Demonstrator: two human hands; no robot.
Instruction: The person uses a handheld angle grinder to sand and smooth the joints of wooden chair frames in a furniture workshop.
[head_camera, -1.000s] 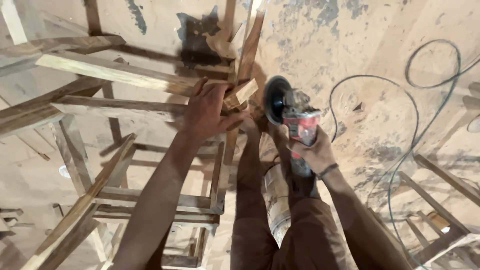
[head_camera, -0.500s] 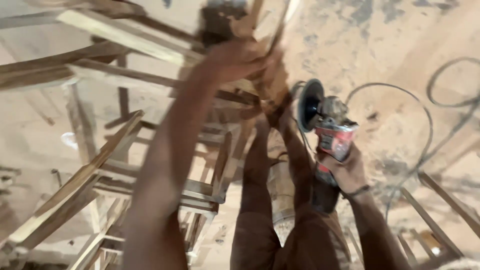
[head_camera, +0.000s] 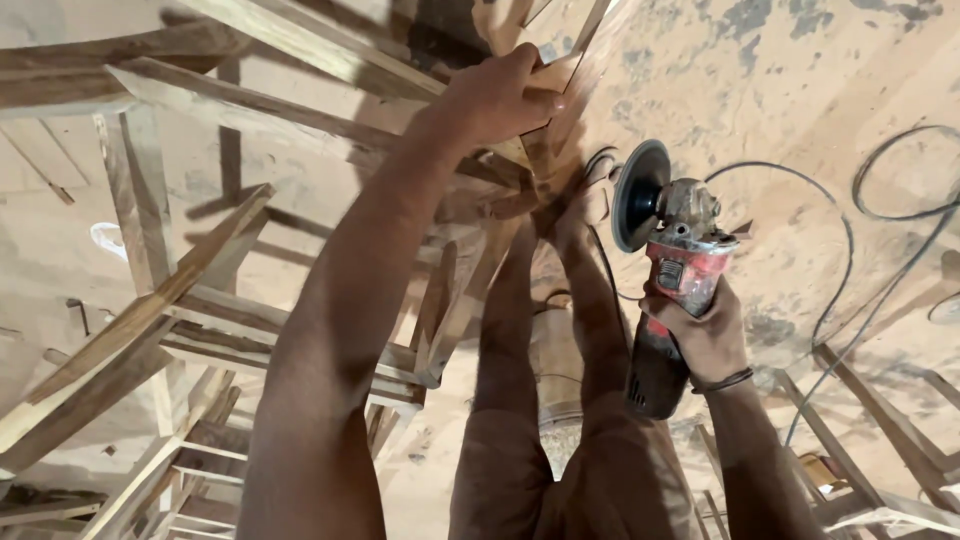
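- Angle grinder (head_camera: 668, 262): red and grey body, dark disc facing left, held above the dusty floor (head_camera: 800, 90) just right of the wooden frame (head_camera: 300, 110); it sits lower and further right in view than half a second ago.
- Right hand (head_camera: 700, 325): fingers wrapped fully round the grinder's body, as before.
- Left hand (head_camera: 500, 95): closed over the frame's top joint, same hold as earlier, now sharp rather than blurred.
- Black cable (head_camera: 840, 250): loops across the floor to the right.
- Legs (head_camera: 560, 400): between frame and grinder.
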